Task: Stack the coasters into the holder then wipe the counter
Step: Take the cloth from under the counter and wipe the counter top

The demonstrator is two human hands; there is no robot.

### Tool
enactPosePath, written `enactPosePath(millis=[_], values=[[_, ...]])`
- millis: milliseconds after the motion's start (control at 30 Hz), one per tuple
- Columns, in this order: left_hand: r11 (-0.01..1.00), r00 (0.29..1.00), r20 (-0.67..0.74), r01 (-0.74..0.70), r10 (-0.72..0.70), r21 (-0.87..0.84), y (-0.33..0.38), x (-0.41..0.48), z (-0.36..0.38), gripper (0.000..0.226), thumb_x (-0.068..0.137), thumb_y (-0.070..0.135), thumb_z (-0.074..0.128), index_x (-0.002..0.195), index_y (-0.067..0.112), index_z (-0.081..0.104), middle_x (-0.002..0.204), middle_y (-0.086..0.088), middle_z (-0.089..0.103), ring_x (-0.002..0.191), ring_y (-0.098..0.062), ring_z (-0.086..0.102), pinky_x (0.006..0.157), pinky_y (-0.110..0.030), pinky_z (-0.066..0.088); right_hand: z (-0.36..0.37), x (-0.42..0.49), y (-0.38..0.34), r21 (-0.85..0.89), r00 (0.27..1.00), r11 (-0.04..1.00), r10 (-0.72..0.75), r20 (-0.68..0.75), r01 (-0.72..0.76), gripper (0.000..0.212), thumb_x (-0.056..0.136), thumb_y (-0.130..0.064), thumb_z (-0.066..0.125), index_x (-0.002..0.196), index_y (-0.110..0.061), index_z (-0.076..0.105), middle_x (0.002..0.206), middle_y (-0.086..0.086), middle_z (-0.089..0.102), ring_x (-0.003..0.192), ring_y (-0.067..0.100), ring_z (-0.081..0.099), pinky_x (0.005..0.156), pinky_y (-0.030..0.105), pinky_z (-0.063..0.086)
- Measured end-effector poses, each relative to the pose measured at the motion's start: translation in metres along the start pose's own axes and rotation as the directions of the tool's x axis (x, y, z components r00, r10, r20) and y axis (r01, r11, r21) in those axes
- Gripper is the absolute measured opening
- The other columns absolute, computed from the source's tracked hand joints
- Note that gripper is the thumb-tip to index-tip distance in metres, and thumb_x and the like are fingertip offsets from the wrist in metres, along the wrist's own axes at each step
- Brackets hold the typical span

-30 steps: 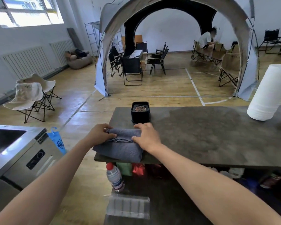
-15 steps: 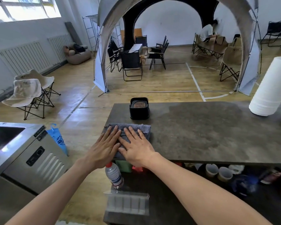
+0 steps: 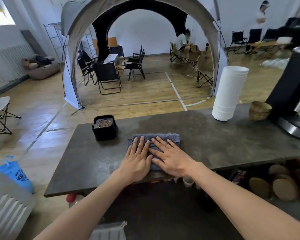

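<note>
**Both palms flat on the cloth**

Near the front edge of the worktop [image 3: 215, 144], a folded grey cloth [image 3: 164, 138] lay flat on the dark stone surface. Both hands pressed down on it side by side, fingers spread and straight, grasping nothing. The left hand [image 3: 137, 158] covered the cloth's left part and the right hand [image 3: 171, 158] its right part, the two touching at the inner fingers. Only the far strip of the cloth showed beyond the fingertips.

Toward the worktop's far left corner stood the black holder [image 3: 105, 134], upright, just beside the cloth's left end but apart from it. Round patterned coasters [image 3: 103, 123] sat inside it, the top one visible.

Along the far edge to the right stood a tall stack of white cups [image 3: 229, 94], then a small stack of brown bowls [image 3: 259, 110], and at the right end a coffee machine [image 3: 294, 94].
</note>
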State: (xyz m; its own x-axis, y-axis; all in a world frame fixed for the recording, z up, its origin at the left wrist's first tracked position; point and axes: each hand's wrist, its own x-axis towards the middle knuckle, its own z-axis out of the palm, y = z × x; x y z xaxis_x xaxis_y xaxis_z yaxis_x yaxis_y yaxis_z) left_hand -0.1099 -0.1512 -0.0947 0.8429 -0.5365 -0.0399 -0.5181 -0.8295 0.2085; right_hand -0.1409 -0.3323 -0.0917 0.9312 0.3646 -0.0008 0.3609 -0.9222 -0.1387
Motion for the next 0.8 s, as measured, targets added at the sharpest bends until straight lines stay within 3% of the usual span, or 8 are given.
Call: enactPosePath(millis=[100, 200, 333, 467, 667, 800], values=[[0.997, 0.997, 0.018, -0.073, 0.074, -0.017, 0.052, 0.036, 0.012, 0.065, 0.102, 0.049, 0.011, 0.156, 0.017, -0.008, 0.163, -0.002, -0.022, 0.148, -0.022, -0.024, 0.123, -0.042, -0.006, -0.008, -0.035, 0.051, 0.018, 0.996, 0.996, 0.082, -0.017, -0.082, 0.053, 0.104, -0.045, 0.021, 0.155, -0.035, 0.009, 0.165, -0.005, -0.005, 0.150, 0.008, -0.014, 0.120, 0.034, -0.011], [0.988, 0.988, 0.009, -0.154, 0.155, -0.008, 0.102, 0.067, 0.023, 0.064, 0.104, 0.044, 0.016, 0.156, 0.013, -0.006, 0.164, -0.005, -0.019, 0.149, -0.023, -0.021, 0.123, -0.040, -0.006, -0.015, -0.070, 0.098, 0.031, 0.987, 0.987, 0.160, -0.019, -0.160, 0.052, 0.104, -0.042, 0.023, 0.155, -0.035, 0.010, 0.165, -0.007, -0.005, 0.148, 0.004, -0.014, 0.122, 0.035, -0.009], [0.967, 0.966, 0.029, -0.256, 0.256, -0.022, 0.172, 0.103, 0.037, 0.068, 0.102, 0.048, 0.011, 0.156, 0.010, -0.004, 0.164, -0.007, -0.016, 0.150, -0.025, -0.019, 0.121, -0.039, -0.008, -0.023, -0.121, 0.158, 0.029, 0.959, 0.960, 0.280, -0.034, -0.279, 0.056, 0.104, -0.042, 0.023, 0.156, -0.030, 0.006, 0.164, -0.010, -0.005, 0.145, -0.001, -0.017, 0.123, 0.036, -0.006], [0.939, 0.940, 0.012, -0.341, 0.341, -0.042, 0.235, 0.131, 0.049, 0.093, 0.079, 0.057, -0.011, 0.156, 0.008, 0.001, 0.165, -0.009, -0.011, 0.151, -0.029, -0.014, 0.120, -0.038, -0.008, -0.031, -0.167, 0.204, 0.024, 0.923, 0.925, 0.379, -0.059, -0.379, 0.056, 0.104, -0.041, 0.024, 0.156, -0.028, 0.005, 0.164, -0.010, -0.005, 0.145, 0.000, -0.018, 0.121, 0.032, -0.011], [0.921, 0.921, 0.020, -0.389, 0.390, -0.031, 0.285, 0.155, 0.059, 0.092, 0.080, 0.056, -0.013, 0.156, 0.007, 0.001, 0.165, -0.011, -0.009, 0.151, -0.030, -0.012, 0.121, -0.041, -0.005, -0.033, -0.206, 0.249, 0.054, 0.860, 0.864, 0.503, -0.086, -0.500, 0.081, 0.087, -0.068, 0.005, 0.156, -0.027, 0.000, 0.163, -0.008, -0.011, 0.146, 0.003, -0.021, 0.122, 0.033, -0.011], [0.926, 0.926, 0.019, -0.376, 0.377, -0.017, 0.278, 0.155, 0.057, 0.069, 0.100, 0.048, 0.008, 0.156, 0.009, 0.002, 0.165, -0.009, -0.008, 0.152, -0.027, -0.011, 0.121, -0.041, -0.005, -0.032, -0.198, 0.246, 0.068, 0.834, 0.840, 0.542, -0.107, -0.538, 0.087, 0.083, -0.072, 0.005, 0.155, -0.023, -0.006, 0.157, -0.006, -0.021, 0.146, 0.010, -0.025, 0.116, 0.027, -0.015]])
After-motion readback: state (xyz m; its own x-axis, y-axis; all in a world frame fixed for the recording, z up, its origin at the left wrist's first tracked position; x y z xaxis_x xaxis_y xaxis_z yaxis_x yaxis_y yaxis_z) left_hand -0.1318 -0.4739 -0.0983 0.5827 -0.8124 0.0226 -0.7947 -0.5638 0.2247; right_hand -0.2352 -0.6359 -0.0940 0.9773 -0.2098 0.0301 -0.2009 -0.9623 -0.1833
